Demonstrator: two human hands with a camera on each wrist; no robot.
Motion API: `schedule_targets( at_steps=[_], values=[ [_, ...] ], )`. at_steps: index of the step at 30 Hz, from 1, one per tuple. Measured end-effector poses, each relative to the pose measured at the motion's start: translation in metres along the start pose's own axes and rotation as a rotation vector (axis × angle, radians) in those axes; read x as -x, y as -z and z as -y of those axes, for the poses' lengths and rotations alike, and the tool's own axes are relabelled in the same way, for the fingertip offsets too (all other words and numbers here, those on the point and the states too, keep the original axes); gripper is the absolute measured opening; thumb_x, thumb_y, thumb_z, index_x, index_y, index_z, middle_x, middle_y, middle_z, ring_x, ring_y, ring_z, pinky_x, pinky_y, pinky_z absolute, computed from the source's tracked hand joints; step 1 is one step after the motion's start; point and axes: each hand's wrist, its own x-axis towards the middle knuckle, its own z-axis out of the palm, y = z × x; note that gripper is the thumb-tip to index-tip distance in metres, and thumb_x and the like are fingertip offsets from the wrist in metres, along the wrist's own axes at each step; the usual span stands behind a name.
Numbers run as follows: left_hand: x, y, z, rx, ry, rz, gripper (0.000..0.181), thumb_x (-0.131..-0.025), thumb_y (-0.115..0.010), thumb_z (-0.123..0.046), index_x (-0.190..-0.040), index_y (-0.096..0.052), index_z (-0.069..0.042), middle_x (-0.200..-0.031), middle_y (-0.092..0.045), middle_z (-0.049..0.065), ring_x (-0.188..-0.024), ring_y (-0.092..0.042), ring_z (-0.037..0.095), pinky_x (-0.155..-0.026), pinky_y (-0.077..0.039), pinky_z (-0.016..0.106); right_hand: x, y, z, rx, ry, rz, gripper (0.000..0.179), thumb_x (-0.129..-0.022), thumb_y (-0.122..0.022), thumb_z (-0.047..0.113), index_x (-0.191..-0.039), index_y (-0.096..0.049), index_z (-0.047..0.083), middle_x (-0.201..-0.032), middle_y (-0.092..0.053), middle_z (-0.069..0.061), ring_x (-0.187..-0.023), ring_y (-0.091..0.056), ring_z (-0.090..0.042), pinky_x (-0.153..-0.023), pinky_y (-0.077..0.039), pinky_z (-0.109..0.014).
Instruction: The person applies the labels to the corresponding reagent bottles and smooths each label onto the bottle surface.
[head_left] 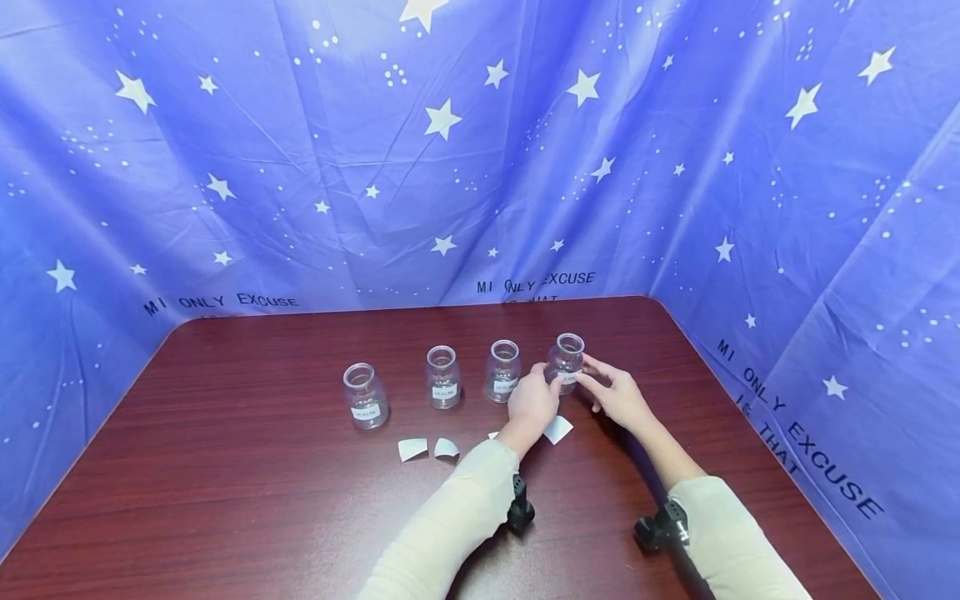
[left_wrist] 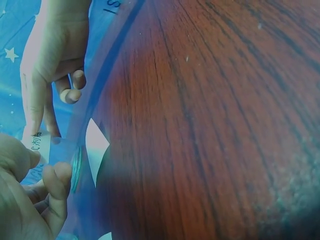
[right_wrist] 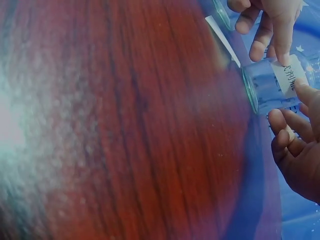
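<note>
Both hands are at the rightmost clear glass jar [head_left: 567, 353], which stands upright with its mouth up. My left hand [head_left: 534, 402] holds its left side, and my right hand [head_left: 621, 398] grips it from the right. On the jar's front is a white label [right_wrist: 289, 76] with dark handwritten-looking marks, and a thumb presses on each end of it. The label [left_wrist: 42, 148] also shows between the thumbs in the left wrist view. Below the jar on the table lies a curled white paper piece [head_left: 558, 430]. Fingers behind the jar are partly hidden.
To the left stand three more glass jars, the left one [head_left: 363, 392], the middle one [head_left: 442, 375] and the near one [head_left: 501, 367], each labelled. Curled paper pieces [head_left: 412, 450] lie in front on the dark red wooden table [head_left: 225, 483]. A blue star-printed curtain [head_left: 337, 150] surrounds the table.
</note>
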Motion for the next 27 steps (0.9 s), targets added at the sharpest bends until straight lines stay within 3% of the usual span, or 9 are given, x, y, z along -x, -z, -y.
schedule_targets(
  at_steps=[9,13,17,23,27],
  values=[
    [0.000,-0.001,0.002,-0.003,-0.009,-0.007,0.040,-0.093,-0.053,-0.040,-0.124,-0.056,-0.016,-0.104,-0.071,0.007,-0.092,-0.068,0.022,-0.070,-0.052,0.038,0.001,0.003,0.001,-0.001,-0.005,-0.006,0.048,-0.092,-0.059,0.027,-0.134,-0.050,0.007,-0.112,-0.064,-0.024,-0.043,-0.053,-0.013,-0.038,-0.041,-0.027],
    [0.001,-0.002,0.001,-0.003,-0.009,-0.009,0.038,-0.092,-0.054,-0.040,-0.123,-0.057,-0.017,-0.103,-0.071,0.005,-0.092,-0.068,0.022,-0.070,-0.052,0.037,0.001,0.003,-0.001,0.003,-0.035,-0.027,0.045,-0.092,-0.058,0.029,-0.132,-0.053,0.009,-0.085,-0.068,-0.024,-0.041,-0.053,-0.014,-0.039,-0.042,-0.027],
    [0.001,-0.002,0.001,-0.007,-0.014,-0.007,0.038,-0.092,-0.055,-0.040,-0.122,-0.058,-0.018,-0.102,-0.071,0.005,-0.092,-0.068,0.021,-0.070,-0.052,0.037,0.001,0.004,0.000,0.005,-0.070,-0.017,0.046,-0.093,-0.057,0.031,-0.133,-0.052,0.009,-0.062,-0.061,-0.019,-0.042,-0.053,-0.013,-0.039,-0.041,-0.027],
    [0.001,0.003,0.003,0.001,-0.028,0.018,0.039,-0.093,-0.052,-0.040,-0.125,-0.058,-0.018,-0.104,-0.071,0.004,-0.095,-0.067,0.022,-0.074,-0.053,0.038,0.005,0.005,0.014,-0.037,-0.068,0.015,0.046,-0.094,-0.056,0.022,-0.134,-0.048,0.003,-0.062,-0.059,-0.025,-0.041,-0.052,-0.015,-0.037,-0.040,-0.027],
    [0.002,0.005,0.004,-0.003,-0.058,0.018,0.038,-0.095,-0.050,-0.039,-0.126,-0.059,-0.018,-0.111,-0.069,0.004,-0.099,-0.066,0.022,-0.077,-0.053,0.039,0.004,0.004,0.011,-0.025,-0.057,0.000,0.045,-0.095,-0.055,0.022,-0.135,-0.048,0.003,-0.075,-0.061,-0.030,-0.040,-0.052,-0.013,-0.037,-0.040,-0.027]
  ],
)
